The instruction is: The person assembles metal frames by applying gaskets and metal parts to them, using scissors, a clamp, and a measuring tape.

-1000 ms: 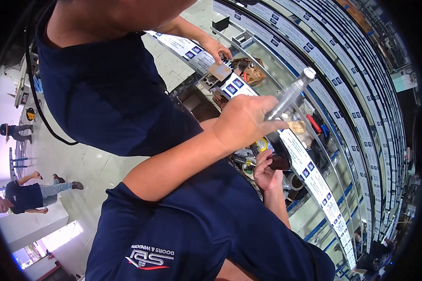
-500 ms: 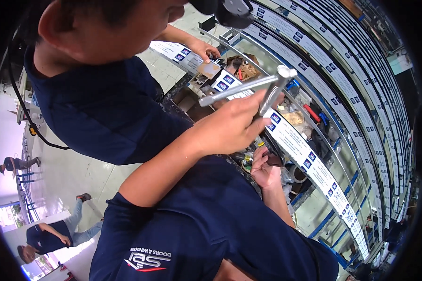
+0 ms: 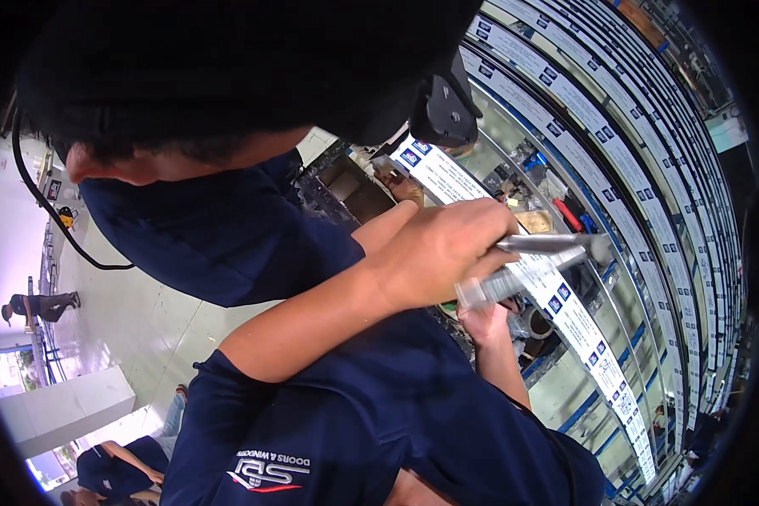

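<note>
My left hand [image 3: 447,244] is closed around a bolt with a smooth metal rod [image 3: 548,244], whose far ends meet over the profile. The bolt is smeared by motion. Behind and below them, my right hand [image 3: 485,322] is beside a long profile wrapped in white printed film [image 3: 590,329]. Its fingers are curled and partly covered; a dark thing shows at them, too hidden to name. A co-worker in a dark cap and navy shirt [image 3: 211,228] leans in at the upper left, one forearm [image 3: 388,226] passing behind my left hand.
Racked film-wrapped profiles [image 3: 599,126] fill the right side. Under the near profile lie a red-handled tool [image 3: 567,215], a tape roll [image 3: 540,325] and a cardboard box [image 3: 358,190]. A black cable [image 3: 51,228] hangs at the left. Two other people are on the far floor.
My left hand has turned, swinging the bolt and rod from pointing up and left to pointing right. The co-worker's head has dropped lower and further in, hiding more of the bench.
</note>
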The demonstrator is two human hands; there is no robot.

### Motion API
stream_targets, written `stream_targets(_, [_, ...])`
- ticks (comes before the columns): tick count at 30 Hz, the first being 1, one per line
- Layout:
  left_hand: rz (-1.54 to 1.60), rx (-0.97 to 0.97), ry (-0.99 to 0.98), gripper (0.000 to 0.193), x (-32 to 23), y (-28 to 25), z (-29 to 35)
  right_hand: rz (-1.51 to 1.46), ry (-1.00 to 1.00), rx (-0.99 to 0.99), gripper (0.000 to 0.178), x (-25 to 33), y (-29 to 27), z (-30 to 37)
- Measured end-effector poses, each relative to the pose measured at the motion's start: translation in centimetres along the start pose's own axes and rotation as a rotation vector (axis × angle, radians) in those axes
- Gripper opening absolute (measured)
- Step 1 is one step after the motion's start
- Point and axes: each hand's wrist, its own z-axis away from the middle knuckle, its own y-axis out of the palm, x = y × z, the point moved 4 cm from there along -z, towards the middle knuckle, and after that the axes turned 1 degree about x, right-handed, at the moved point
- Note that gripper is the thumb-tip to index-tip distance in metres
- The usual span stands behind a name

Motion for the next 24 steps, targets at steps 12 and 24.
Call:
stream_targets(12, [-0.058,-0.281,0.183,0.024,-2.4,4.1,-9.2,0.956,-0.869,0.086,0.052,3.4,11.5,5.2])
stream_targets(24, [-0.141,-0.426,0.099,0.022,7.1,2.8,-17.0,1.795,-1.651,-0.013,0.019,13.8,21.9,-4.5])
